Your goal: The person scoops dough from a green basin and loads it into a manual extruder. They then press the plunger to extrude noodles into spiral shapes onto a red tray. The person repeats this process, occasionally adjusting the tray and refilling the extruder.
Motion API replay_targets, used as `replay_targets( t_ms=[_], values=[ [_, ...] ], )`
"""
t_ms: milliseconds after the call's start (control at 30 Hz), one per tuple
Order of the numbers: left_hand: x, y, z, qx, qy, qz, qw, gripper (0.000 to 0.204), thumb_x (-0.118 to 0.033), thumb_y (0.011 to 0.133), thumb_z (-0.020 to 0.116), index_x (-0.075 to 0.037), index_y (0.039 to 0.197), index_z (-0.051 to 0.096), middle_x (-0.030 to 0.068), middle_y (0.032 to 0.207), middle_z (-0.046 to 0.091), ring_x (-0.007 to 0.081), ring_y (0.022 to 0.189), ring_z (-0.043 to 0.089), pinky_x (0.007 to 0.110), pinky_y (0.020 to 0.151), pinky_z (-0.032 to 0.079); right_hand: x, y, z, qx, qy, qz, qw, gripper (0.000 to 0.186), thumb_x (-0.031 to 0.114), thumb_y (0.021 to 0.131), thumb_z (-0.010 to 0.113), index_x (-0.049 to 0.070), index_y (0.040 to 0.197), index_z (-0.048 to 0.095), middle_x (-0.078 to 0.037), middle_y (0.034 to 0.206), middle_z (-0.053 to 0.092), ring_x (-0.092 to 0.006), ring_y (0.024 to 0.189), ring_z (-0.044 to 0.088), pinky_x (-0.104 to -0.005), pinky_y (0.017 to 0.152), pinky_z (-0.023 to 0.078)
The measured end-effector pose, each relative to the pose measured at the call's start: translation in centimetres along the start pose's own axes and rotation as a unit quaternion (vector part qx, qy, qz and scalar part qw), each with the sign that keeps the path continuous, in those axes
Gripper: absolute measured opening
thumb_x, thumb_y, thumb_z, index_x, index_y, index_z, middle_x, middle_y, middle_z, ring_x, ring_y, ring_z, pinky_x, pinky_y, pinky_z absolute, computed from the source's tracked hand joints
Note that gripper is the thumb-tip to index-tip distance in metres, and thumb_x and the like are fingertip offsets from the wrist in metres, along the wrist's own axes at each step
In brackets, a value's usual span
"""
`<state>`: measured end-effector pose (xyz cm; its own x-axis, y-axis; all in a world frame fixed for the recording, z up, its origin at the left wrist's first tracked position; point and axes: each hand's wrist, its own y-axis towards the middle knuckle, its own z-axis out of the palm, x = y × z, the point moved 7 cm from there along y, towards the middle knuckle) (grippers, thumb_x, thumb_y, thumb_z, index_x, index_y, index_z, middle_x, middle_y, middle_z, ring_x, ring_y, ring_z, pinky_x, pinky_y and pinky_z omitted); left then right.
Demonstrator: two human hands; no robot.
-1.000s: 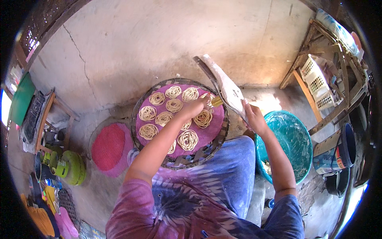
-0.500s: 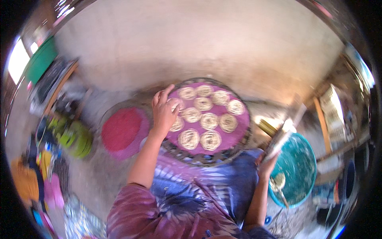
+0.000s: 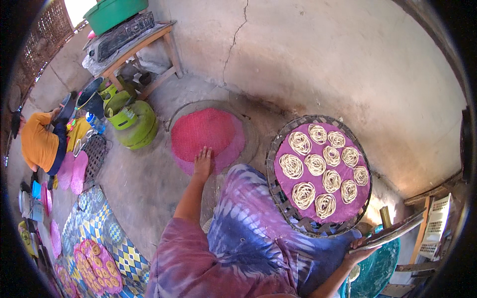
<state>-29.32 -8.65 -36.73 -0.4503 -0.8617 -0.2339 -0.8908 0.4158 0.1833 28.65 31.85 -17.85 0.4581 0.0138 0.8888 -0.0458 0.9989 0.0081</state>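
Your left hand (image 3: 203, 163) is over the near edge of the red round mat (image 3: 202, 128), which sits on a pink round cloth (image 3: 237, 145) on the floor (image 3: 131, 193). Its fingers are straight, a bit spread, and not curled around anything. You can't tell if they press down. Your right hand (image 3: 358, 251) has its fingers wrapped around a long wooden tool (image 3: 395, 232). A yellow metal tube (image 3: 385, 217) sticks up beside it. The teal basin (image 3: 380, 270) is under that tool. Between your hands, twelve noodle nests (image 3: 331, 155) lie on purple cloth (image 3: 343, 211) in the round woven tray (image 3: 271, 171).
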Motion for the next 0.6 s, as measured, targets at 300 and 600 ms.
replay_targets(
  t_ms=[300,600],
  values=[
    [-0.3,5.2,-3.0,0.012,-0.013,-0.023,1.0,0.02,-0.011,0.089,0.047,-0.005,0.097,0.064,0.0208,0.091,0.068,0.0395,0.082,0.066,0.051,0.072,0.053,0.2,0.0,-0.5,-0.023,-0.006,0.006,1.0,0.074,0.071,0.093,0.025,0.004,0.113,0.05,0.0,0.052,0.037,-0.0105,0.039,0.034,-0.025,0.034,0.029],
    [-19.7,6.9,-34.4,-0.147,-0.094,0.263,0.949,0.043,0.002,0.09,0.043,-0.016,0.126,0.058,0.0224,0.119,0.059,0.041,0.104,0.059,0.047,0.09,0.048,-1.8,0.7,-1.5,0.003,-0.006,0.078,0.997,0.072,0.077,0.089,0.023,0.009,0.081,0.046,-0.002,0.049,0.038,-0.0148,0.038,0.038,-0.0282,0.036,0.032]
  ],
)
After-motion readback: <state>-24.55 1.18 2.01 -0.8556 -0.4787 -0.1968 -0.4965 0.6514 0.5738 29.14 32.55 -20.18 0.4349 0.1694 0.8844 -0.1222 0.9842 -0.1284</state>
